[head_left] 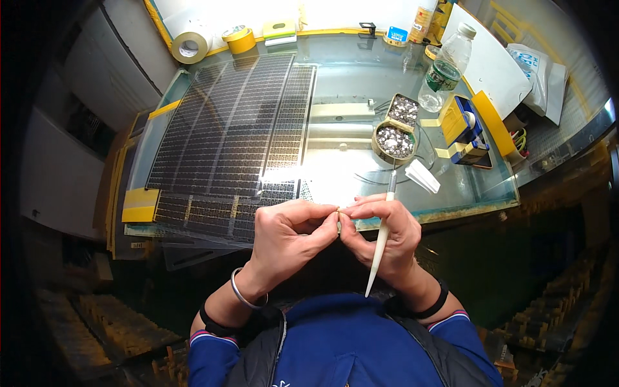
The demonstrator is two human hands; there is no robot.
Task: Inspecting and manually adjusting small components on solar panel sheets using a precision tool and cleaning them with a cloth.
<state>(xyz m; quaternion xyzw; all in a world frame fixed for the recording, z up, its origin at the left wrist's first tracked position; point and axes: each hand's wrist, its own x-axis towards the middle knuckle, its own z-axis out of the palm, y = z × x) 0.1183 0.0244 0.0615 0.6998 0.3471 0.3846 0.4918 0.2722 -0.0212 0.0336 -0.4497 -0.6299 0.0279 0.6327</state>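
Observation:
My left hand (287, 235) and my right hand (396, 242) meet at the near edge of the glass-topped table. Thumbs and fingertips pinch together around a tiny yellowish piece (338, 210), too small to name. Across my right hand lies a slim pen-like tool (380, 251) with a white tapered handle, held between the fingers. Its grey neck and thin tip point away from me, toward an open round tin (394, 142) of grey and white bits. Dark sheets with a fine grid pattern (222, 129) lie on the glass, left of and beyond my left hand.
Right of the tin are a folded white paper (422, 177), a blue-and-yellow tape dispenser (465, 132) and a clear plastic bottle (448, 68). Tape rolls (239, 40) stand along the far edge. Yellow tape (140, 205) marks the table's left side.

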